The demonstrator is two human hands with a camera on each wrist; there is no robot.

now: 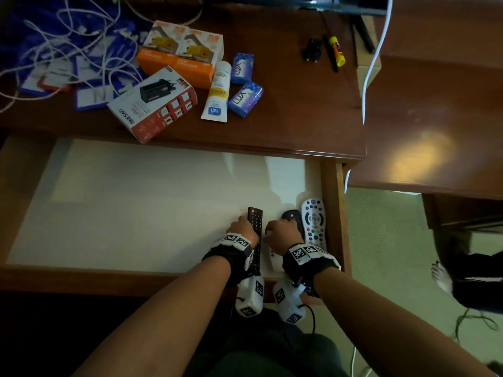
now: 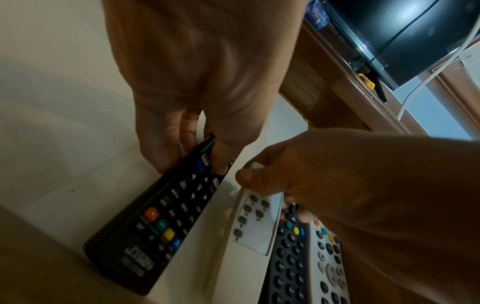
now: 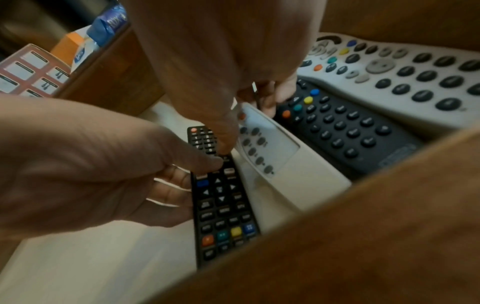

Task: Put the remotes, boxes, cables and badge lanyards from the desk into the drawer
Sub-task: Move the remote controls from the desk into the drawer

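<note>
**Both hands in the drawer, setting remotes side by side**

Hands first: the left hand (image 1: 243,228) pinches the long black remote (image 1: 255,224) near its middle, thumb on the buttons and fingers curled under its far edge; the right hand (image 1: 283,236) curls round the upper end of the white remote (image 2: 255,224), which lies just to the right of the black one; neither hand is relaxed.

The relation the next move turns on: all the remotes lie with their long axes pointing away from the body, parallel to the drawer's right wall, and the gap between the black and the white one is narrow, so the left hand, nearest it, would in my judgement only need to lower and let go.

Largest to smallest: the drawer (image 1: 333,213), one, open beneath both hands; ahead of the hands and to the left on the counter (image 1: 299,110), three boxes, the red-and-white box (image 1: 153,104) nearest and the two orange boxes (image 1: 181,54) behind it; beyond these, a tangle of white cables (image 1: 81,36) and blue lanyards with badges (image 1: 89,96), too knotted to count; four remotes in the drawer, counting the dark grey remote (image 1: 294,217) and the light grey remote (image 1: 315,220) right of the right hand; two blue soap packets (image 1: 245,83) and one white tube (image 1: 217,91) ahead.
</note>
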